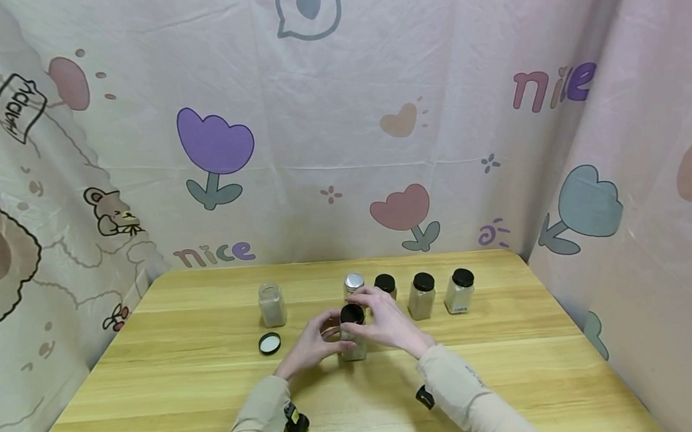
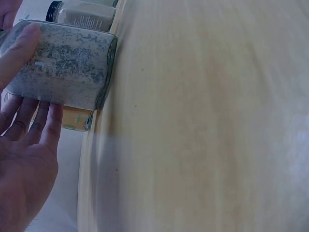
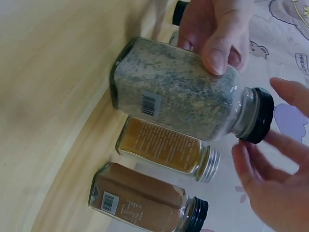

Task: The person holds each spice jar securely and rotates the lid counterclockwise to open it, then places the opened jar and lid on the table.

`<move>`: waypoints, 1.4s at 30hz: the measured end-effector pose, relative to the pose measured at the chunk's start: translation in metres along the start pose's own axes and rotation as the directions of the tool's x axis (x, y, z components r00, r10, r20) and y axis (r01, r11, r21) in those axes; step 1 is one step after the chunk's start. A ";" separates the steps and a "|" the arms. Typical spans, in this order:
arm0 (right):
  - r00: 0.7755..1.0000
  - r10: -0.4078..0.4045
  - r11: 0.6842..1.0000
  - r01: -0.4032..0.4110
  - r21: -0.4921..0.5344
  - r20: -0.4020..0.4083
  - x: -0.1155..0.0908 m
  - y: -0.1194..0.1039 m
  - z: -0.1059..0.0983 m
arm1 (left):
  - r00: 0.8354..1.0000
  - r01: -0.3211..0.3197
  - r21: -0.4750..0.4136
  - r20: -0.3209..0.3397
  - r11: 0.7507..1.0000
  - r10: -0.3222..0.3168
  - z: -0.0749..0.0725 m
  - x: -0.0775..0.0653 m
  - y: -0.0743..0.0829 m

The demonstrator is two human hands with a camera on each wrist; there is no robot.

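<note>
A square glass spice jar [image 3: 169, 87] with grey-green flecked seasoning stands near the middle of the table, a black lid [image 3: 260, 116] on its neck. My left hand [image 1: 311, 344] grips the jar body from the side, thumb on the glass in the left wrist view. Fingers and thumb of my right hand [image 1: 387, 320] are curled about the lid, the fingertips right at its edge in the right wrist view. Left of both hands is an uncapped jar [image 1: 272, 308] of pale powder. A loose black lid [image 1: 269, 343] with a white inside lies in front of it.
Behind the hands stands a silver-capped jar [image 1: 353, 282] of yellow powder. Beside it are a black-capped jar of brown powder [image 3: 140, 193] and two more black-capped jars, one pale brown [image 1: 421, 298], one paler [image 1: 460, 292]. A printed curtain [image 1: 329, 143] hangs behind the table.
</note>
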State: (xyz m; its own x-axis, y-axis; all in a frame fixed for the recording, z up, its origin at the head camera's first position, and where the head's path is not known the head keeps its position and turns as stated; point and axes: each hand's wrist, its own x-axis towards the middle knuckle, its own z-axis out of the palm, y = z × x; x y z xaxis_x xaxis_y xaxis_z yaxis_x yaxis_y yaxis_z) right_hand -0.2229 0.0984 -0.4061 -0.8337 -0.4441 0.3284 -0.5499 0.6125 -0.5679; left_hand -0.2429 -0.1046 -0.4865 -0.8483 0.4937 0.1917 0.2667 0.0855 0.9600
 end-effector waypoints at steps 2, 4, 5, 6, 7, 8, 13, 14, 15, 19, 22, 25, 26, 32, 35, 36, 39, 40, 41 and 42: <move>0.999 0.021 1.000 -0.021 -0.015 -0.030 0.000 0.000 0.002 | 1.000 0.006 -0.012 0.001 1.000 -0.006 0.000 0.000 0.000; 0.998 0.027 0.999 -0.028 -0.033 -0.051 0.001 -0.001 0.003 | 1.000 0.008 -0.019 0.003 1.000 -0.008 0.000 0.000 0.000; 0.998 0.017 0.999 -0.020 -0.044 -0.058 0.002 -0.001 0.003 | 1.000 0.009 -0.020 0.003 1.000 -0.009 0.000 0.000 0.000; 0.998 0.009 0.999 -0.012 -0.052 -0.062 0.003 -0.002 0.003 | 1.000 0.012 -0.019 0.002 1.000 -0.012 0.000 0.000 -0.001; 0.998 -0.001 0.998 -0.003 -0.059 -0.063 0.003 -0.002 0.003 | 1.000 0.005 -0.010 0.002 1.000 -0.005 0.000 0.000 -0.001; 0.998 -0.012 0.998 0.008 -0.064 -0.060 0.004 -0.003 0.003 | 1.000 0.003 -0.006 0.001 1.000 -0.003 0.000 0.000 -0.001; 0.999 -0.053 0.999 0.053 -0.009 -0.010 0.004 -0.002 0.001 | 1.000 -0.027 0.011 0.003 1.000 0.027 0.000 0.000 -0.002; 0.999 -0.053 0.999 0.053 0.004 0.004 0.003 -0.002 0.000 | 1.000 -0.023 0.009 0.002 1.000 0.023 0.000 0.000 -0.002; 0.999 -0.050 0.999 0.049 0.017 0.013 0.003 -0.002 0.000 | 1.000 -0.023 0.009 0.002 1.000 0.023 0.000 0.000 -0.002; 1.000 -0.014 1.000 0.014 0.022 0.000 0.002 -0.002 0.001 | 1.000 -0.009 0.016 -0.001 1.000 0.009 0.000 0.000 -0.001; 0.999 0.009 1.000 -0.010 -0.013 -0.039 0.003 -0.002 0.003 | 1.000 -0.012 0.021 0.003 1.000 0.012 0.000 0.001 -0.001; 0.998 0.012 0.999 -0.015 -0.047 -0.069 0.005 -0.003 0.004 | 1.000 -0.017 0.026 0.005 1.000 0.017 0.000 0.001 -0.002; 0.997 0.007 0.998 -0.011 -0.056 -0.076 0.006 -0.003 0.003 | 1.000 -0.017 0.028 0.005 0.999 0.017 0.000 0.001 -0.002; 0.998 -0.032 0.999 0.031 -0.016 -0.050 0.007 -0.004 0.002 | 1.000 -0.019 0.024 0.001 1.000 0.019 -0.001 0.001 -0.004; 0.999 -0.054 0.998 0.054 0.031 -0.006 0.006 -0.003 0.000 | 1.000 -0.023 0.020 -0.002 1.000 0.023 0.000 0.001 -0.003; 0.998 -0.060 0.997 0.060 0.042 0.006 0.005 -0.002 0.000 | 1.000 -0.019 0.018 -0.005 1.000 0.019 0.000 0.001 -0.003; 0.999 -0.049 0.998 0.049 0.043 0.006 0.004 -0.001 0.001 | 1.000 -0.015 0.016 -0.008 1.000 0.015 0.001 0.001 -0.002; 0.999 -0.041 0.999 0.041 0.034 -0.006 0.004 -0.001 0.001 | 1.000 -0.014 0.018 -0.007 1.000 0.014 0.001 0.001 -0.002; 0.999 -0.036 0.999 0.037 0.020 -0.022 0.004 -0.001 0.002 | 1.000 -0.012 0.018 -0.005 1.000 0.012 0.001 0.001 -0.002; 0.999 -0.021 1.000 0.021 0.009 -0.037 0.004 -0.001 0.002 | 1.000 -0.008 0.014 -0.004 1.000 0.008 0.001 0.001 -0.002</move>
State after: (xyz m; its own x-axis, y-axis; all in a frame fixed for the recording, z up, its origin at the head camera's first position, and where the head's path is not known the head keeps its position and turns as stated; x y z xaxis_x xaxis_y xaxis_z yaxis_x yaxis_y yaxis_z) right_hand -0.2256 0.0945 -0.4062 -0.8234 -0.4320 0.3678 -0.5668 0.5972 -0.5675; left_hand -0.2435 -0.1034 -0.4883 -0.8480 0.4907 0.2004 0.2799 0.0934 0.9555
